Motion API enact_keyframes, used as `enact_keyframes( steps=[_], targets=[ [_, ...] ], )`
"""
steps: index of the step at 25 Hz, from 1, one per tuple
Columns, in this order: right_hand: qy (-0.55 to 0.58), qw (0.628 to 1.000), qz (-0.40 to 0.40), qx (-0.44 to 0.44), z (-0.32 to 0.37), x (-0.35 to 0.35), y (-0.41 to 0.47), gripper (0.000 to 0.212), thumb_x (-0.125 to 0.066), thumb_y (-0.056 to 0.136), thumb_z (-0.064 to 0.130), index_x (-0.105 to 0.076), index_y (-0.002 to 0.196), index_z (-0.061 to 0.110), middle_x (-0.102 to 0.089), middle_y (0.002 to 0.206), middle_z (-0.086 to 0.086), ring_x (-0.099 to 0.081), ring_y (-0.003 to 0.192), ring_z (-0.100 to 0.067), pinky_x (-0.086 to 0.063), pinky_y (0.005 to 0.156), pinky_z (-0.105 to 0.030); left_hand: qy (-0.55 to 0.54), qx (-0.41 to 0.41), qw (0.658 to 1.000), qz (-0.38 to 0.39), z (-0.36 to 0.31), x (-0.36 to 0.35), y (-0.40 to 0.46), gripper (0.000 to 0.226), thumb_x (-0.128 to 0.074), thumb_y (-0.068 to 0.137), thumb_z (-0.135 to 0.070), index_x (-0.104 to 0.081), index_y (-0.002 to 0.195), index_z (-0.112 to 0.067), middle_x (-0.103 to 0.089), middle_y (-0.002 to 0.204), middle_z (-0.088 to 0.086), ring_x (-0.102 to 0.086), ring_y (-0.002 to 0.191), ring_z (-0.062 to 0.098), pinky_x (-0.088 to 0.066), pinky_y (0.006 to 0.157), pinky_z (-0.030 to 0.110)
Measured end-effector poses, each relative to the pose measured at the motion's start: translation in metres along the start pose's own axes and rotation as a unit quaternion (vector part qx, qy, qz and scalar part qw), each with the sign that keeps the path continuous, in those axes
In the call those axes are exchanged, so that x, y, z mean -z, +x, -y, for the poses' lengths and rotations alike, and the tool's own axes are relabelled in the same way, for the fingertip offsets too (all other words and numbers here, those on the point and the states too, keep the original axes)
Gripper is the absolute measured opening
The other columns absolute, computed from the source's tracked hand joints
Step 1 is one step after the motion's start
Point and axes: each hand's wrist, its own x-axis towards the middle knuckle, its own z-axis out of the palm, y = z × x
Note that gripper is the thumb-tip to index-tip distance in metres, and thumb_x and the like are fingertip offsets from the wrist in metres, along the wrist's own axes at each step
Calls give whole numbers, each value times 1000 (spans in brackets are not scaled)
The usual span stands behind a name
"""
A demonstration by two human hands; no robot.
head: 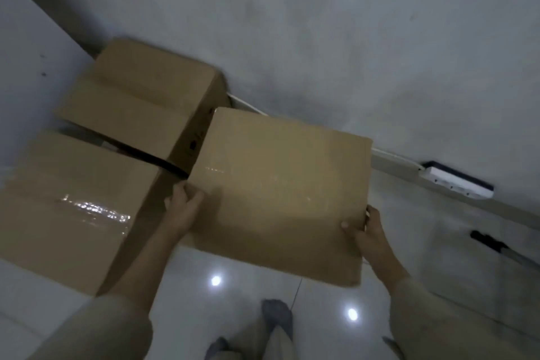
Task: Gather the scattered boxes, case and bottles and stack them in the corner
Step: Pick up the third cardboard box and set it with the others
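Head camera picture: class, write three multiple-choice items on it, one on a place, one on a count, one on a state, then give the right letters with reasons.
1. Where does the white power strip lie?
A. on a box
B. along the foot of the wall
C. in a hand

2. How many cardboard boxes show?
A. one
B. three
C. five

3. How is the box on the right handled?
A. gripped by both hands
B. untouched
C. gripped by one hand

Answers: 1 B, it sits by the wall's base at right. 2 B, the far box, the near left box and the held one. 3 A, left hand and right hand grip its near corners.
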Motion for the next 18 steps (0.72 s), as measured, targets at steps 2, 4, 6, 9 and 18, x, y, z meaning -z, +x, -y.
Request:
enact_keyframes(
  steps=[2, 4, 6, 9, 18],
  targets=[
    [2, 1000, 12, -6, -13, -7, 35, 62, -56, 87, -4, -23, 139, 4, -44, 137, -20, -48, 116, -30, -44, 93, -42, 8, 5, 1000, 16, 8, -17, 38, 56, -40, 95, -27, -18, 145, -18, -24, 150, 18, -23, 138, 35, -26, 110, 42],
    [-1, 999, 35, -4, -19, -14, 59, 62, -51, 88, -7, -21, 141, 4, -40, 139, -19, -46, 117, -28, -43, 89, -38, 1, 4, 999, 35, 10, -30, 63, 53, -40, 96, -26, -20, 144, -15, -29, 148, 16, -31, 134, 33, -33, 105, 39],
    [-19, 998, 50, -17, -22, -18, 72, 66, -47, 88, -9, -15, 144, 7, -33, 145, -17, -40, 126, -31, -41, 93, -40, 13, -14, 998, 52, 11, -40, 75, 49, -44, 95, -19, -29, 139, -7, -36, 143, 16, -39, 127, 29, -36, 98, 34],
    [-42, 997, 46, -52, -21, -19, 75, 72, -44, 88, -9, -8, 147, 12, -26, 150, -15, -34, 132, -34, -37, 103, -45, 106, -28, 992, 62, 15, -51, 72, 51, -47, 94, -20, -33, 140, -5, -21, 153, 14, -24, 140, 32, -27, 113, 44],
    [-187, 973, 48, 124, 41, -85, 19, 49, -43, 84, -14, -42, 132, -1, -44, 137, -20, -42, 126, -31, -30, 92, -17, 41, -85, 996, 0, 9, -7, 10, 42, -43, 95, -12, -42, 135, -3, -38, 143, 17, -38, 131, 26, -29, 107, 28]
  ],
)
